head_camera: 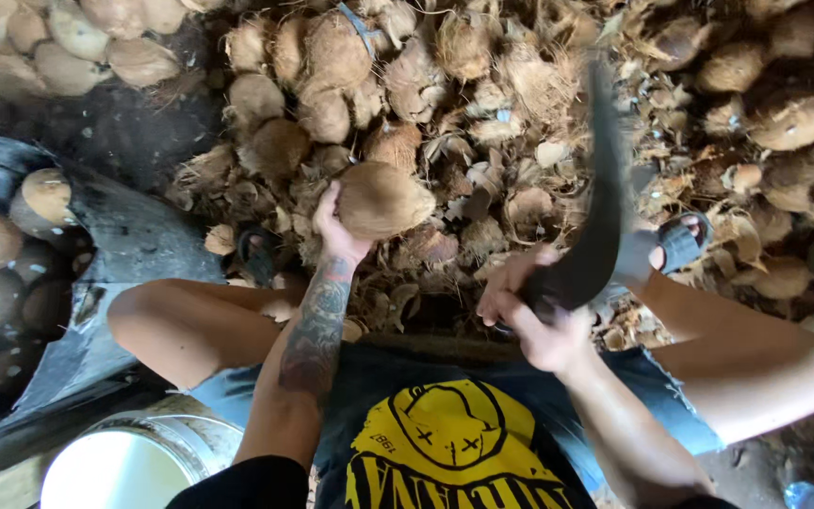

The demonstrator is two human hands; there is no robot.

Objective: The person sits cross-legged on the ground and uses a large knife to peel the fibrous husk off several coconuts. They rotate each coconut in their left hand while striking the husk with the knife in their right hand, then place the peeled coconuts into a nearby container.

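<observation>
Two hands share the work here, and we take the scene from left to right. At the far left a dark trough [134, 236] holds several husked coconuts [46, 195], set aside from the loose heap; below it sits a white bucket [124, 467], close by our left knee, where it is easy to reach without rising.

Our left hand [336, 226] is stretched forward at arm's length, fingers curled around the near side of a brown, fibrous coconut [381, 199]. The nut is held out in front of the knees, just above the litter of husk scraps [482, 179] — well away from the body and legs, which seems sensible given the blade beside it. The grip takes it from one side, so most of its surface faces the open.

Our right hand [544, 316] is clenched on the handle of a dark, curved blade [600, 207], which rises blurred, its tip pointing away from us. It stands to the right of the nut and apart from it, not touching.

Beyond both hands lies the large pile of coconuts [332, 66], within reach — and a sandalled foot [680, 243] rests among the husks at the right.
</observation>
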